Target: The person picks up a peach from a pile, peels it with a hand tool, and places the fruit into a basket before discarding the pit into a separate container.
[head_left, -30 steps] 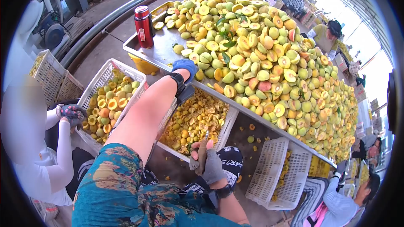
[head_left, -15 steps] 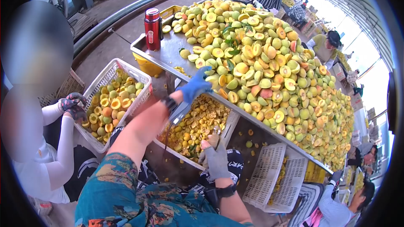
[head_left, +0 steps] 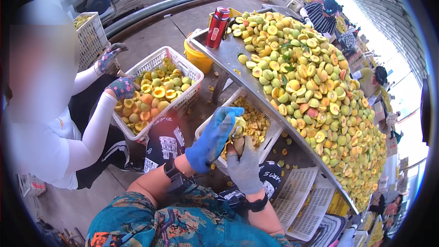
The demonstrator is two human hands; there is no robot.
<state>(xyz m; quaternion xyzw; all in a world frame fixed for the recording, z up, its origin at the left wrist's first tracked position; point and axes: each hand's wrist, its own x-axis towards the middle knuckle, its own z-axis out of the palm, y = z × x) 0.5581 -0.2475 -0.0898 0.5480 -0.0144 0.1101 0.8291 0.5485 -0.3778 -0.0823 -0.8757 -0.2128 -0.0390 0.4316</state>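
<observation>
My left hand, in a blue glove, grips a yellow-green peach half. My right hand, in a grey glove, is closed around a small metal pitting tool, its rounded end against the fruit. Both hands meet above a white crate with small yellow fruit scraps inside. The metal table beyond them bears a large heap of halved peaches. My fingers partly hide the fruit and the tool's handle.
At left, a co-worker's patterned gloves are by a white crate of peach halves. A red flask stands at the table's corner, above a yellow bucket. Stacked white crates lie right of my legs. Other people work farther back.
My left hand has come back from the heap to my right hand, now with a peach half. The tool has met the fruit. The view has shifted, and the co-worker's hands have moved apart.
</observation>
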